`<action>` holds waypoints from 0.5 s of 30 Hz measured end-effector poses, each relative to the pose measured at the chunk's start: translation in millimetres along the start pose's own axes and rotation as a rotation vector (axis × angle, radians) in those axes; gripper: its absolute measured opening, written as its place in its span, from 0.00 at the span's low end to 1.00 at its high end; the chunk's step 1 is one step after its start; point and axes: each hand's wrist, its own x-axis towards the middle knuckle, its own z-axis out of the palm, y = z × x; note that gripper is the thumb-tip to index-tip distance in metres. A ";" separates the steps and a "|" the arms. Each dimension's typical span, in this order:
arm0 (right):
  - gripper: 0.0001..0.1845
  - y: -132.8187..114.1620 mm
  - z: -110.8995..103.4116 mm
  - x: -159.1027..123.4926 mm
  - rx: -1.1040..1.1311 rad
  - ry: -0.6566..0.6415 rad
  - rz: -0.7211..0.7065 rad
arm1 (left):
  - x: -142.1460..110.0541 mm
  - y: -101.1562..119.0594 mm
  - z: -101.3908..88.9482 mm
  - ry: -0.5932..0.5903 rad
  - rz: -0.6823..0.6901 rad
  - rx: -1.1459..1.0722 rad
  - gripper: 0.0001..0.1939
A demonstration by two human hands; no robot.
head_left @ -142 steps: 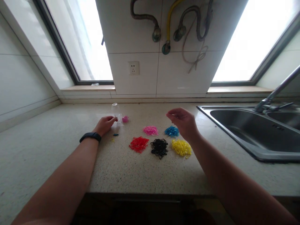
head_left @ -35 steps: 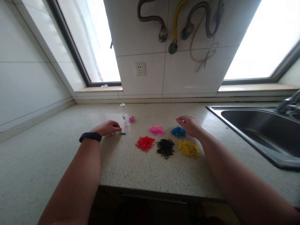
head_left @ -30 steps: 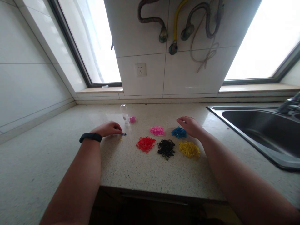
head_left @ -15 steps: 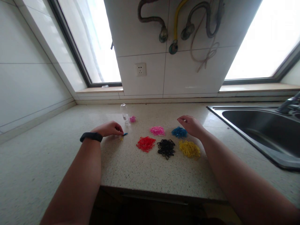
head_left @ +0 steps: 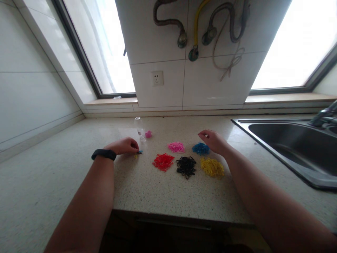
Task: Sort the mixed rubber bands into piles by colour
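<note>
My left hand (head_left: pixel 127 145), with a dark band on its wrist, rests low over the counter at the left. Its fingers are pinched at a few small blue rubber bands (head_left: pixel 139 152), with some yellow ones (head_left: pixel 136 156) just beneath. My right hand (head_left: pixel 212 139) hovers at the back of the blue rubber-band pile (head_left: pixel 200 148), fingertips pressed together; whatever they hold is too small to see. Around them lie separate piles of rubber bands: pink (head_left: pixel 176 147), red (head_left: pixel 163 162), black (head_left: pixel 186 166) and yellow (head_left: pixel 212 167).
A clear bottle (head_left: pixel 139 129) stands behind my left hand, beside a small pink cap (head_left: pixel 148 134). At the right, a steel sink (head_left: pixel 265 154) is set into the speckled counter (head_left: pixel 168 193). A tiled wall with a socket (head_left: pixel 157 78) rises behind.
The view has shifted very slightly. Both hands stay almost in place, and the blue rubber bands at my left fingertips have turned a little.
</note>
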 end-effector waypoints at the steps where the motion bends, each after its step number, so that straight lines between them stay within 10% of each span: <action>1: 0.17 -0.4 -0.3 0.0 0.000 -0.002 -0.002 | 0.0 0.2 0.2 0.003 0.004 0.004 0.14; 15: 0.17 -2.7 -3.3 -0.5 0.015 0.008 0.009 | -0.7 32.7 13.0 0.147 0.218 -0.429 0.14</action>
